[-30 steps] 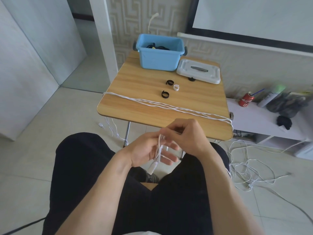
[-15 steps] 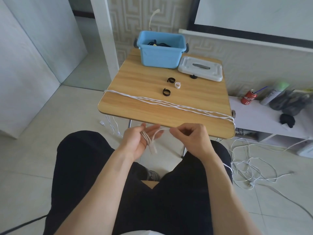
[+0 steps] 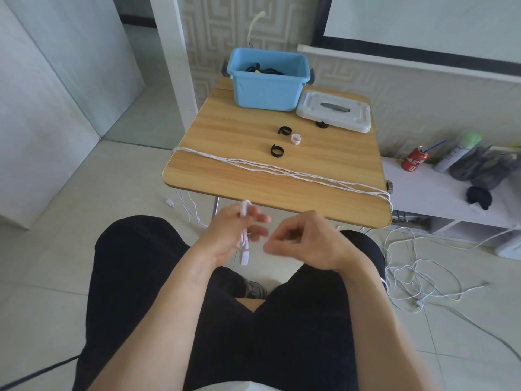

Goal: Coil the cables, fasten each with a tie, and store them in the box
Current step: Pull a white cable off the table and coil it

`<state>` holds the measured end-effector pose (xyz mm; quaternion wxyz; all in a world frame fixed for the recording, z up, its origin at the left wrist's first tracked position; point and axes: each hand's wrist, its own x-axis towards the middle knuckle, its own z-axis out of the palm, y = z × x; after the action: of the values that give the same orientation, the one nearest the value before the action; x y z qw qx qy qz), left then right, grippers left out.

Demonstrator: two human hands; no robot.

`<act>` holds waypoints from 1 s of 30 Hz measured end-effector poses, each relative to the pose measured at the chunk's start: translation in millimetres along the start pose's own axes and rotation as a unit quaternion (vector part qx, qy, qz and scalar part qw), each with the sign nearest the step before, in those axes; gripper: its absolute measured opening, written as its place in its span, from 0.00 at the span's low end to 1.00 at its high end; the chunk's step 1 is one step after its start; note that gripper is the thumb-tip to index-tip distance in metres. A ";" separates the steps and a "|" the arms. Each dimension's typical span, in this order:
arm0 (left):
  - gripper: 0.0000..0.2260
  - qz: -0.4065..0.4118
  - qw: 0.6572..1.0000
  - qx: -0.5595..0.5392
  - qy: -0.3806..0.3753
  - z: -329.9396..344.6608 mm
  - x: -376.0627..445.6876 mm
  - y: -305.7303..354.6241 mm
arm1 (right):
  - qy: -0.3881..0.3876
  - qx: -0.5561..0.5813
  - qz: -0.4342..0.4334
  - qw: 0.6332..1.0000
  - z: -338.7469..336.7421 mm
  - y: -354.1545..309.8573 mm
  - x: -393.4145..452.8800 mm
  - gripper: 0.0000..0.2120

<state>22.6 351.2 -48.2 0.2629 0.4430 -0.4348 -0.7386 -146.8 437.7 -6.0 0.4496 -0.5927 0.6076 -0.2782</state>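
The open blue plastic box [image 3: 267, 80] at the table's 12 o'clock already holds dark coiled cables. The thin white cable [image 3: 282, 172] stretched across the wooden table [image 3: 239, 193] is barely begun, and the looped ties [image 3: 277, 151] lie unused. The left hand [image 3: 234, 232] holds a few short loops and the plug, fingers half curled. The right hand [image 3: 304, 241], at its 3 o'clock, is curled; any cable in it is hidden. Half a second ago the two were further apart, a strand stretched between them

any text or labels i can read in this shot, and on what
Nothing reads clearly.
Red can: white lettering, too blurred to read.
Green-capped spray can: dark print along its side, too blurred to read.
Blue box, white lid, cable ties and white cable: no text visible.
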 end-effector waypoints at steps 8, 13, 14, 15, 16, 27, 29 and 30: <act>0.22 -0.071 0.940 -0.103 -0.317 3.8 -8.1 7.9 | 0.259 0.020 0.005 0.966 -11.6 23.2 17.6 0.11; 0.17 -0.035 0.939 -0.250 -0.233 0.2 0.4 8.7 | 0.106 0.183 0.050 0.976 17.0 25.4 14.1 0.28; 0.16 -0.029 0.946 -0.250 -0.204 0.9 1.1 8.5 | 0.097 0.250 0.060 0.961 21.7 24.6 14.1 0.32; 0.16 -0.026 0.951 -0.249 -0.183 1.6 0.9 8.4 | 0.096 0.295 0.069 0.948 25.6 24.1 15.1 0.35; 0.15 -0.026 0.953 -0.250 -0.171 2.4 0.4 8.3 | 0.098 0.310 0.071 0.943 29.1 25.8 17.3 0.36; 0.16 -0.070 0.897 -0.318 -0.298 5.6 -3.1 9.5 | -0.022 0.575 0.049 0.816 25.4 20.0 21.2 0.19; 0.16 -0.081 0.894 -0.323 -0.299 4.7 -1.8 7.9 | -0.028 0.595 0.058 0.801 23.0 21.7 20.1 0.22; 0.16 -0.083 0.896 -0.322 -0.296 5.2 -1.7 7.4 | -0.037 0.601 0.057 0.797 22.3 22.2 19.9 0.22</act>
<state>18.9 351.0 -39.8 0.1881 0.1301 -0.1930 -0.9542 -135.7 425.9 -39.5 0.7525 -0.1779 0.3341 -0.5390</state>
